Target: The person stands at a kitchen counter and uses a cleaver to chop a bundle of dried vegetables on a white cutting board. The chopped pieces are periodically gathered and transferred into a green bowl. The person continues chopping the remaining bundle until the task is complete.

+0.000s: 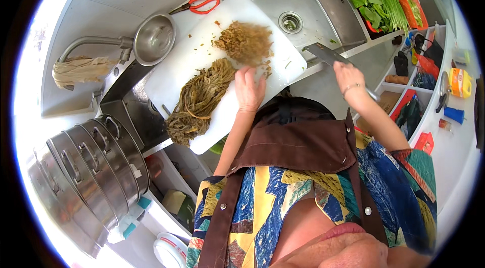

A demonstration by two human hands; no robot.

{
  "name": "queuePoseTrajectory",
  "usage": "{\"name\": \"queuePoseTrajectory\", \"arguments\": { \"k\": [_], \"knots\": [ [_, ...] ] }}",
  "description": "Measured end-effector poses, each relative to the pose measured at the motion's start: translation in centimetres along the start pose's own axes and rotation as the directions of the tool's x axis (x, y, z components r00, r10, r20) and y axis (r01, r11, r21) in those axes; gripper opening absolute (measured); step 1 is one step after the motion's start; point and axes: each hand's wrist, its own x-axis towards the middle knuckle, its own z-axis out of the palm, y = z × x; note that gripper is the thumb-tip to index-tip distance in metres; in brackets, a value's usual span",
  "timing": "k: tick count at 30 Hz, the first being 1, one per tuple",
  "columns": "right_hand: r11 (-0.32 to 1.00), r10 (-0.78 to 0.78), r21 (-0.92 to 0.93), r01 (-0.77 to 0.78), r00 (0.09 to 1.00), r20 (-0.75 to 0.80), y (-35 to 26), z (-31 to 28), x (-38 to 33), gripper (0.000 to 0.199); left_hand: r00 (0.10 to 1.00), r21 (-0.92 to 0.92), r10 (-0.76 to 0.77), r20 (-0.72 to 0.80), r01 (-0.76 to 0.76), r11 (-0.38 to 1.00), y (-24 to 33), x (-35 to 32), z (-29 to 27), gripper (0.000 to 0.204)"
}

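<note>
At the far left, a stack of steel pots is seen, with a cloth draped over a faucet further up. Next, a long bundle of dark, limp greens, tied with a band, is laid slantwise on a white cutting board; red-handled scissors are placed beyond the board. Above the bundle's upper end, a brown chopped heap is gathered. The left hand is set just right of that end, below the heap, half open with fingers bent and thumb apart; nothing is seen gripped, and contact with the bundle cannot be told. Further right, clear of the bundle and heap, a cleaver is held by its handle in the closed right hand, its blade pointed leftward. At the upper right, fresh green vegetables are piled.
</note>
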Motion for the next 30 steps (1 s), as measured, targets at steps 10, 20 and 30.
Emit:
{"name": "queuePoseTrajectory", "arguments": {
  "k": [10, 20, 30],
  "knots": [
    [0.418, -0.012, 0.832, -0.366, 0.913, 0.408, 5.1, -4.1, -7.1, 0.018, 0.999, -0.016, -0.043, 0.030, 0.044, 0.999, 0.0, -0.1, -0.1, 0.035],
    [0.442, 0.138, 0.775, -0.451, 0.888, 0.439, 5.4, 2.7, 11.0, 0.011, 0.996, -0.007, -0.071, 0.060, 0.071, 0.997, 0.0, 0.0, -0.4, 0.033],
    [0.995, 0.089, 0.034, -0.091, 0.995, 0.038, -0.4, -1.0, -1.8, 0.014, 0.999, -0.018, -0.019, 0.040, 0.020, 1.000, 0.0, 0.0, -0.2, 0.034]
  ]
}}
